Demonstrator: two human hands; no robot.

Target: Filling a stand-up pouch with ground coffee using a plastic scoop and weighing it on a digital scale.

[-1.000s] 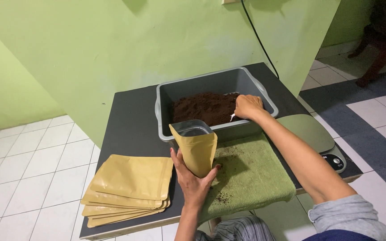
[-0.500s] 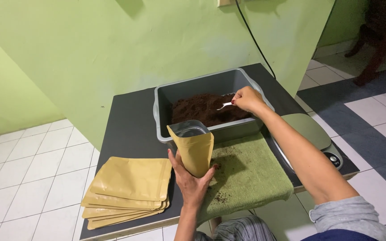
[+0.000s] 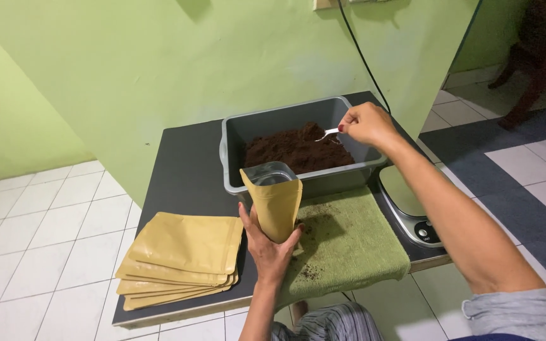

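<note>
My left hand (image 3: 269, 248) grips an open tan stand-up pouch (image 3: 275, 200), held upright over the green towel (image 3: 349, 243) just in front of the grey tub (image 3: 238, 136). The tub holds dark brown powder (image 3: 295, 150). My right hand (image 3: 365, 123) reaches over the tub's right side and pinches a small silver spoon (image 3: 327, 133), its bowl touching the powder.
A stack of flat tan pouches (image 3: 181, 257) lies on the dark table (image 3: 184, 170) to the left. A digital scale (image 3: 409, 205) sits at the right edge. Powder crumbs dot the towel. A black cable (image 3: 360, 53) hangs down the green wall.
My right hand has moved from the tub's front rim toward its right side, lifting the spoon over the powder. The pouch in my left hand stays about where it was.
</note>
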